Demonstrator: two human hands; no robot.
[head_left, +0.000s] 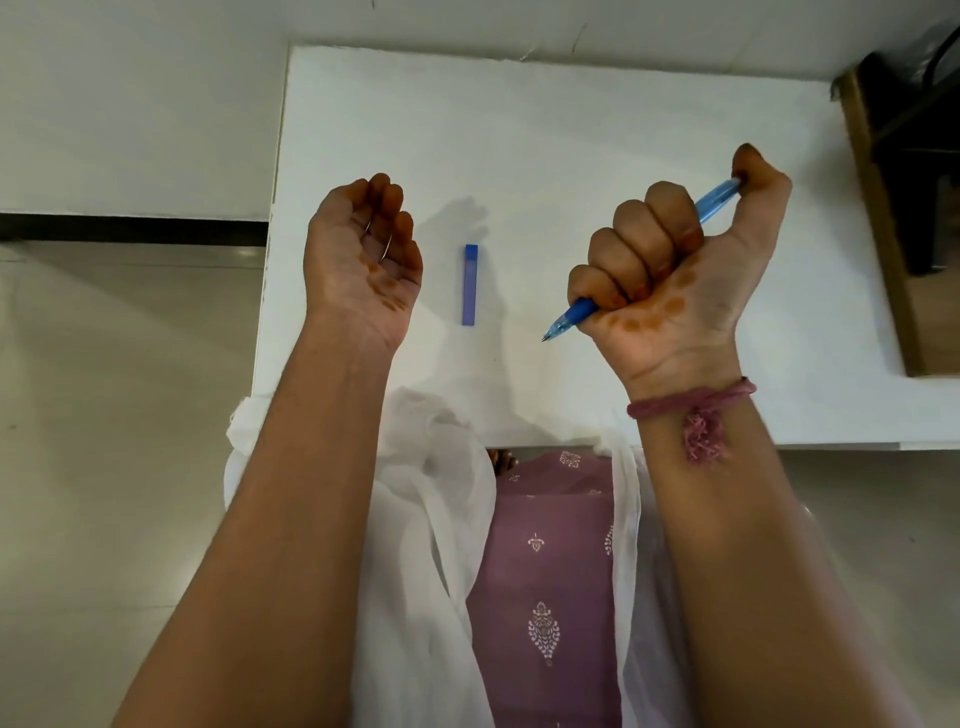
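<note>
My right hand (670, 270) is raised above the white table (571, 119), palm toward me. Its fingers are curled round a blue mechanical pencil (576, 314), whose tip points down-left and whose top end sticks out by the thumb. My left hand (366, 260) is also raised, palm up, with loosely curled fingers. A thin pale line shows across its palm; I cannot tell what it is. Between the hands, a small blue rectangular case (469, 285) lies flat on the table, pointing away from me.
A brown wooden frame and dark furniture (904, 208) stand at the table's right end. A pale tiled floor (104, 364) lies to the left. A white scarf (431, 467) and purple patterned clothing drape over the near table edge.
</note>
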